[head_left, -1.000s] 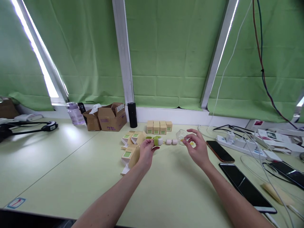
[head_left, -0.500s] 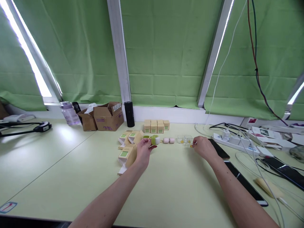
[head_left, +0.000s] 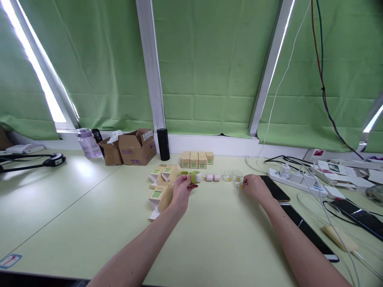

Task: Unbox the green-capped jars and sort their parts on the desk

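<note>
My left hand (head_left: pixel 181 191) is closed on a small green and white roller piece (head_left: pixel 195 176) just above the pale green table (head_left: pixel 89 207). My right hand (head_left: pixel 256 187) rests on the table with its fingers pinched on a small clear cap (head_left: pixel 239 183). Two more clear caps with yellow bits (head_left: pixel 232 175) lie just behind it. Two small pink and white cylinders (head_left: pixel 212 177) lie between my hands. Opened tan cartons with green labels (head_left: pixel 163 187) lie left of my left hand. A row of closed small tan boxes (head_left: pixel 196 159) stands behind.
Brown cardboard boxes (head_left: pixel 131 150), a black cylinder (head_left: pixel 163 144) and a purple bottle (head_left: pixel 85 143) stand at the back. Phones (head_left: pixel 308 235), a power strip (head_left: pixel 295 180) and cables (head_left: pixel 335 199) fill the right. A black lamp arm (head_left: pixel 30 162) lies far left.
My right hand has come down from in front of me to the table beside the clear caps. My left hand has kept hold of the roller piece and hardly moved.
</note>
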A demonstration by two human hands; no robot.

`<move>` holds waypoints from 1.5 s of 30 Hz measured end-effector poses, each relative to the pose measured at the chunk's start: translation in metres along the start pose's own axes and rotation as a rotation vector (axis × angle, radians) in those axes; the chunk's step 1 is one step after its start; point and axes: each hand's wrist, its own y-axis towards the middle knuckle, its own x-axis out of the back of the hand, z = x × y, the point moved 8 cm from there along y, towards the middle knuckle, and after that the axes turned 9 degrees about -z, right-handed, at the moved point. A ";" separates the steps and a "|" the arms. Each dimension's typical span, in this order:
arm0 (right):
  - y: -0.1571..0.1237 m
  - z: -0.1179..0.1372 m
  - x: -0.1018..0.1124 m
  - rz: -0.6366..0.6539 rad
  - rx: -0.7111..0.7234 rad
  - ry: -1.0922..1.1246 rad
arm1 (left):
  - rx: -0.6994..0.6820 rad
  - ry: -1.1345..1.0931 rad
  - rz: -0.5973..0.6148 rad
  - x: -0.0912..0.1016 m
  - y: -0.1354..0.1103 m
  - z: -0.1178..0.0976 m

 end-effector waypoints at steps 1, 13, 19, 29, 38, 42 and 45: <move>0.000 0.000 -0.001 0.002 0.000 0.002 | 0.000 0.000 0.003 0.000 -0.001 0.000; -0.009 0.017 0.024 -0.166 0.039 -0.046 | 0.054 -0.058 0.024 -0.004 -0.002 0.005; -0.044 0.081 0.056 -0.613 0.478 0.207 | 0.104 -0.081 0.112 -0.013 -0.006 0.010; -0.106 0.155 0.062 -0.675 0.922 0.420 | 0.100 0.098 0.156 -0.019 -0.018 0.010; -0.101 0.151 0.049 -0.575 0.893 0.583 | 0.058 0.245 0.212 -0.029 -0.033 0.006; -0.087 0.140 0.046 -0.448 0.675 0.890 | 0.028 0.239 0.217 -0.029 -0.032 0.002; -0.074 0.129 0.033 -0.325 0.433 1.127 | 0.015 0.273 0.206 -0.027 -0.029 0.000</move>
